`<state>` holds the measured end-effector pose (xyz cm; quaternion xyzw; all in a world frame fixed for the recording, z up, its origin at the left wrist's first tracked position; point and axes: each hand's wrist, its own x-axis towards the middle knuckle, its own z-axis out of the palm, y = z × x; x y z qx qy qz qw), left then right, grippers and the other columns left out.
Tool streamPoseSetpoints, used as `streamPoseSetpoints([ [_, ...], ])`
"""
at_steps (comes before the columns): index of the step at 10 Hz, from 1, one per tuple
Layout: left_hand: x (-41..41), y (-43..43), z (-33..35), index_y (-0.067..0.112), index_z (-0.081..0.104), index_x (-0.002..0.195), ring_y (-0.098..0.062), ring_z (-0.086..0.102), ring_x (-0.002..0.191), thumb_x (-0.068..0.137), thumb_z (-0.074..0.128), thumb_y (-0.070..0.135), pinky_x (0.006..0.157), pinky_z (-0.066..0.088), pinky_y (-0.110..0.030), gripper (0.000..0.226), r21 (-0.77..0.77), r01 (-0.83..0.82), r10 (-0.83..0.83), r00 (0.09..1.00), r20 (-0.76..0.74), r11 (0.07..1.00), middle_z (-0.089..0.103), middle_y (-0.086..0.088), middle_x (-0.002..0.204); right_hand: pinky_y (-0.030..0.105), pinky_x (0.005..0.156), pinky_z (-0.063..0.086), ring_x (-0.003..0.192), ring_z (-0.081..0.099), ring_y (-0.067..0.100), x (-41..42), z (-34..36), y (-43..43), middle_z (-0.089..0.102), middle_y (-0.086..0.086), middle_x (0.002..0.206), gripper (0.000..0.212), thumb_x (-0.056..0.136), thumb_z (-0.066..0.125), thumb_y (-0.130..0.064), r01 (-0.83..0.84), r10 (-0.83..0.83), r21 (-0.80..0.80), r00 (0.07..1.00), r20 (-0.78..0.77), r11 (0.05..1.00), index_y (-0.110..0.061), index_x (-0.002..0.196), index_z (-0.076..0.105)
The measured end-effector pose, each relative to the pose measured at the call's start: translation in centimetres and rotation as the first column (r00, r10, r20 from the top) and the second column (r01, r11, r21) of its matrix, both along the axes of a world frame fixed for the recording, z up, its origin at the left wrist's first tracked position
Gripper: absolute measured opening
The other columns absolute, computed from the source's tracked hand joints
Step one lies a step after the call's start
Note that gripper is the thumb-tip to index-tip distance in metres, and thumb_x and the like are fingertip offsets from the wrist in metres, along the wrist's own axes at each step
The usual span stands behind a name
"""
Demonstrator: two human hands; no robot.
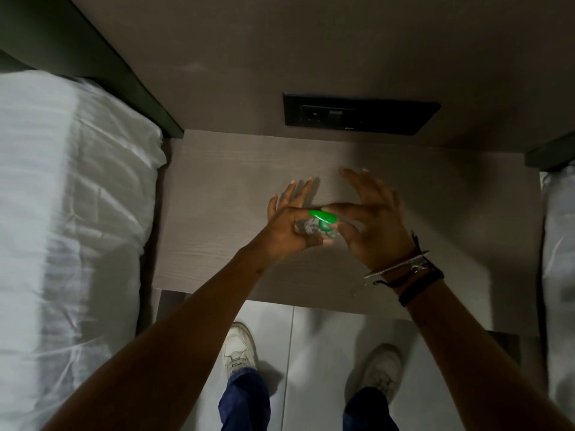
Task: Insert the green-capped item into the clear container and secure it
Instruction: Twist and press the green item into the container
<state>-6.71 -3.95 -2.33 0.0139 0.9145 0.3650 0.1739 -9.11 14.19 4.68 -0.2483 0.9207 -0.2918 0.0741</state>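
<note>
Now, at frame centre, my left hand [287, 227] grips the clear container [306, 228] while my right hand [371, 225] pinches the green-capped item [323, 216]; I should press squarely.

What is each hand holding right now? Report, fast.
Left hand: closed on the clear container, other fingers spread.
Right hand: pinch grip on the green-capped item, other fingers spread.

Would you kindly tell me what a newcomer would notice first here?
The bright green-capped item stands out, pinched with a clear container between the left hand and right hand above a pale bedside table. White bedding fills the left side.
</note>
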Motion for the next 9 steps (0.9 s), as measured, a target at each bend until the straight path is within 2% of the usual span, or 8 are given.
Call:
streamPoseSetpoints([
  [1,-0.1,0.1,0.4,0.021,0.061,0.125,-0.022,-0.007,0.149,0.069,0.081,0.04,0.117,-0.009,-0.047,0.063,0.024,0.021,-0.02,0.999,-0.036,0.999,0.01,-0.001,0.162,0.063,0.105,0.025,0.135,0.032,0.041,-0.8,0.8,0.2,0.044,0.012,0.145,0.036,0.069,0.078,-0.028,-0.103,0.1,0.078,0.994,0.041,0.992,-0.023,0.104,0.07],
  [2,-0.2,0.0,0.4,0.028,0.064,0.12,-0.021,-0.009,0.149,0.071,0.079,0.041,0.116,-0.011,-0.048,0.053,0.047,0.043,-0.042,0.999,-0.034,0.998,0.007,0.0,0.163,0.065,0.104,0.026,0.136,0.031,0.038,-1.1,1.5,-0.6,0.049,0.008,0.142,0.031,0.072,0.077,-0.017,-0.181,0.174,0.13,0.982,0.069,0.975,-0.025,0.102,0.073],
  [3,-0.1,-0.2,0.2,0.032,0.062,0.122,-0.021,-0.01,0.149,0.071,0.079,0.039,0.117,-0.01,-0.049,0.055,0.034,0.048,-0.047,0.999,-0.025,0.998,0.007,-0.001,0.163,0.066,0.106,0.023,0.139,0.027,0.036,-1.4,1.9,-0.9,0.047,0.005,0.144,0.032,0.075,0.069,-0.005,-0.278,0.263,0.164,0.959,0.107,0.947,-0.028,0.098,0.073],
  [6,-0.3,-0.4,-0.3,0.039,0.059,0.123,-0.021,-0.011,0.148,0.072,0.08,0.037,0.115,-0.011,-0.047,0.056,0.051,0.067,-0.065,0.996,-0.054,0.996,0.006,-0.002,0.163,0.065,0.111,0.012,0.144,0.011,0.029,-2.2,3.1,-1.2,0.03,-0.003,0.155,0.029,0.082,0.064,-0.011,-0.347,0.306,0.252,0.933,0.189,0.903,-0.036,0.095,0.071],
  [7,-0.5,-0.4,-0.6,0.048,0.055,0.121,-0.016,-0.012,0.147,0.07,0.079,0.045,0.114,-0.012,-0.046,0.057,0.039,0.068,-0.066,0.996,-0.052,0.997,0.005,0.001,0.163,0.065,0.112,0.01,0.145,0.008,0.026,-2.0,3.4,-1.4,0.029,-0.007,0.155,0.029,0.081,0.063,-0.01,-0.344,0.296,0.277,0.934,0.202,0.897,-0.037,0.088,0.071],
  [8,-0.6,-0.3,-0.9,0.07,0.046,0.111,-0.012,-0.012,0.146,0.066,0.078,0.053,0.114,-0.01,-0.05,0.058,0.024,0.069,-0.068,0.996,-0.056,0.997,0.004,0.008,0.162,0.064,0.112,0.01,0.145,0.005,0.025,-1.9,3.8,-1.5,0.025,-0.009,0.156,0.029,0.08,0.064,-0.009,-0.349,0.28,0.319,0.929,0.243,0.881,-0.037,0.086,0.07],
  [9,-0.7,-0.4,-0.9,0.087,0.026,0.102,-0.01,-0.012,0.143,0.066,0.079,0.052,0.114,-0.008,-0.052,0.073,-0.026,0.091,-0.092,0.995,-0.042,0.996,0.001,0.014,0.159,0.063,0.114,0.008,0.145,0.003,0.024,-1.8,4.2,-1.4,0.02,-0.008,0.158,0.032,0.082,0.063,-0.014,-0.36,0.271,0.332,0.919,0.286,0.872,-0.041,0.099,0.067],
])
